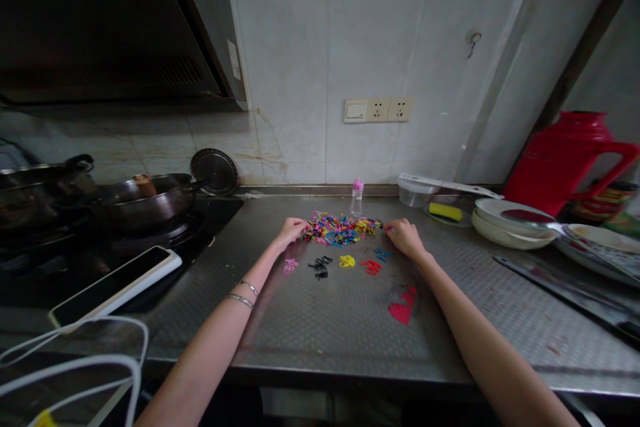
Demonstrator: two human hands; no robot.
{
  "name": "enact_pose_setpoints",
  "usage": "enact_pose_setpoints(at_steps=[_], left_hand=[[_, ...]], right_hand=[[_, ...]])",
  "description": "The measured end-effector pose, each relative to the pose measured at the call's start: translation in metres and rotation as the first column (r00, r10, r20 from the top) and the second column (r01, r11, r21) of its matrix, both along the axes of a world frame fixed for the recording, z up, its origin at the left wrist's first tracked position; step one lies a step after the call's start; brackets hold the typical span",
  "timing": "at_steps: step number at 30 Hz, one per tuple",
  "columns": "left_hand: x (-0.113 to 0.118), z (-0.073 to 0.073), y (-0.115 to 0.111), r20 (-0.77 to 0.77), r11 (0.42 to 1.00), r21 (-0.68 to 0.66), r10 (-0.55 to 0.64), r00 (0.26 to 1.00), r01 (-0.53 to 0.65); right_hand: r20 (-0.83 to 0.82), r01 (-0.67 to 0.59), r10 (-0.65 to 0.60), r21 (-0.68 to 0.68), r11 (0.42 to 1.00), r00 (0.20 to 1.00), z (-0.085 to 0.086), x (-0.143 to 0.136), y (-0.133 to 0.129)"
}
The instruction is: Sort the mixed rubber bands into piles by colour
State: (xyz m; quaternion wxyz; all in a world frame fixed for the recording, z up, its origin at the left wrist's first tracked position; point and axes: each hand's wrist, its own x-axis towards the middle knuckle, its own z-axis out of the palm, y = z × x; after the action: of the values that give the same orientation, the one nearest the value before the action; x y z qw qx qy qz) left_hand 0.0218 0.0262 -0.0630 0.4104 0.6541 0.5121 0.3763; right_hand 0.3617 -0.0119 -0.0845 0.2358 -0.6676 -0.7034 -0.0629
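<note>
- Head view: the pile of multicoloured pieces lies on the desk, in front of the bottle.
- Left hand at its left end, right hand at its right; whether either grasps a piece, I cannot tell.
- Closer: pink group, black group, yellow group, red group, blue group.
- Red scrap near the right forearm.

Two thin, silvery bangles circle the bare left forearm.

Metal counter, textured top: mixed multicolor pile, five sorted color clusters, bottle, red scraps, stacked bowls.
</note>
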Motion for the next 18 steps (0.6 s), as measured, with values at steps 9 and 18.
enact_pose_setpoints(at_steps=[9, 18], left_hand=[[-0.008, -0.008, 0.01, -0.223, 0.991, 0.124, -0.015, 0.975, 0.043], [-0.016, -0.001, 0.014, -0.311, 0.957, 0.203, -0.139, 0.94, 0.208]], right_hand=[[-0.318, -0.265, 0.228, -0.08, 0.961, 0.92, 0.005, 0.0, 0.008], [-0.61, -0.494, 0.198, -0.365, 0.789, 0.767, 0.016, -0.006, -0.003]])
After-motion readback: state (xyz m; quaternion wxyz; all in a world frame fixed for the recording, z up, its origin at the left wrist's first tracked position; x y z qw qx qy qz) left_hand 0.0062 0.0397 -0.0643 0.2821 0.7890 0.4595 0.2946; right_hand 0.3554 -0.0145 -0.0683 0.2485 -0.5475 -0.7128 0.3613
